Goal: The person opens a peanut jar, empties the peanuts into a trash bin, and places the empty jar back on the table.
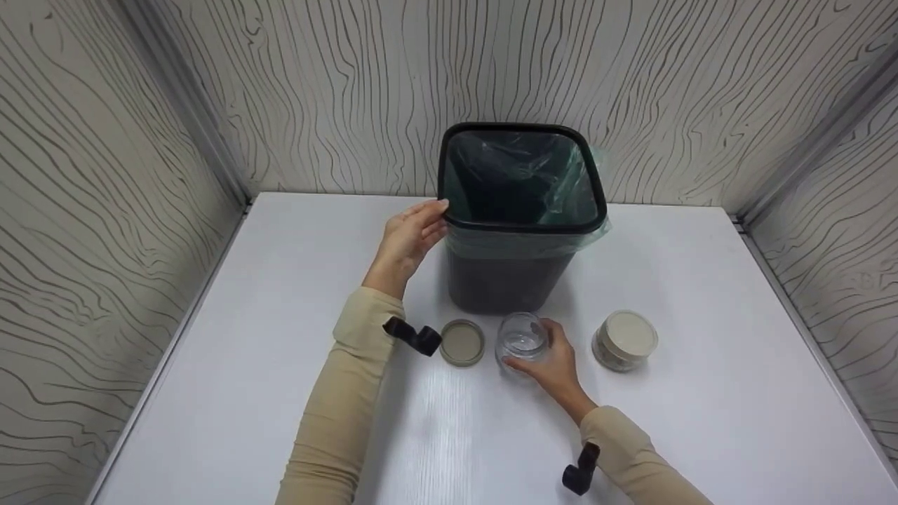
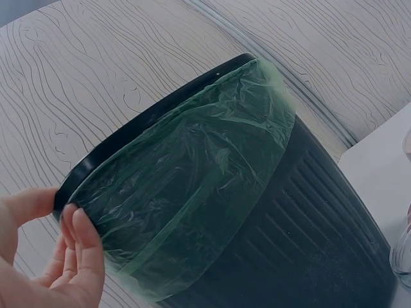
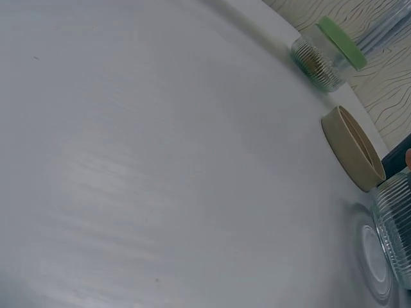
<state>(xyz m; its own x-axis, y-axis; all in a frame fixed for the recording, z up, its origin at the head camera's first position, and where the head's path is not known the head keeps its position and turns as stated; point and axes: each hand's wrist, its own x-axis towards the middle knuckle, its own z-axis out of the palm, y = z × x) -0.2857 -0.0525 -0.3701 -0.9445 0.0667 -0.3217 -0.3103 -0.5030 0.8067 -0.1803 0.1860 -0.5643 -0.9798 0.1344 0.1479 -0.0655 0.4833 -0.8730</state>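
My left hand [image 1: 407,238] pinches the near left corner of the dark trash bin's rim [image 1: 523,229]. In the left wrist view its thumb and fingers [image 2: 88,240] lie at the rim, where a green plastic liner [image 2: 192,173] folds over the outside. On the table in front of the bin, my right hand [image 1: 558,361] holds a clear glass jar [image 1: 520,344] without a lid, thumb and fingers around its side. To the left of the jar is a round beige lid [image 1: 462,343]. The right wrist view catches only part of the ribbed jar [image 3: 393,231].
A second glass jar [image 1: 624,341] with a cream lid stands to the right on the white table [image 1: 231,393]. The right wrist view also has a green-lidded ribbed jar [image 3: 327,54]. Wood-patterned walls [image 1: 337,91] enclose the table at the back and sides.
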